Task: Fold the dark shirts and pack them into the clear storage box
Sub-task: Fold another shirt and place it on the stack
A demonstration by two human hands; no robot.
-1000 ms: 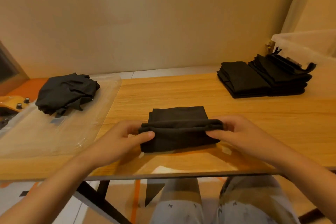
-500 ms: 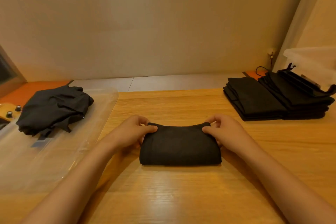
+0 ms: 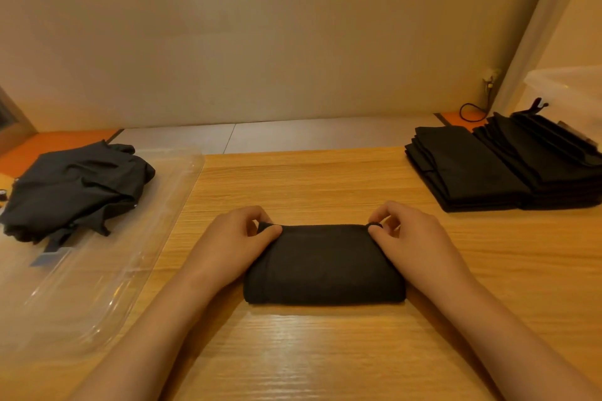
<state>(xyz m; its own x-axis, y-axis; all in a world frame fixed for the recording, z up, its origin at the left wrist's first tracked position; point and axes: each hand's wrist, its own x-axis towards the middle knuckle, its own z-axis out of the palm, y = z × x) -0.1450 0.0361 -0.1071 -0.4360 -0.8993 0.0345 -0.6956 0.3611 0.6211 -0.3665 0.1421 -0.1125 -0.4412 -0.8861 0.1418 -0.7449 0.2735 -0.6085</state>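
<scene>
A dark shirt (image 3: 324,265), folded into a compact rectangle, lies on the wooden table (image 3: 325,185) in front of me. My left hand (image 3: 234,242) pinches its far left corner and my right hand (image 3: 408,239) pinches its far right corner. At the right, two stacks of folded dark shirts (image 3: 488,166) sit side by side. Behind them, at the right edge, part of the clear storage box (image 3: 566,91) shows. A heap of unfolded dark shirts (image 3: 75,189) rests at the left on a clear plastic lid (image 3: 107,270).
A wall runs close behind the table. A black cable (image 3: 472,111) hangs near the back right corner. A dark knobbed object peeks in at the far left edge (image 3: 2,197).
Both hands carried the near edge of the shirt over to its far edge, finishing a fold. The camera view tilted up and moved closer to the table.
</scene>
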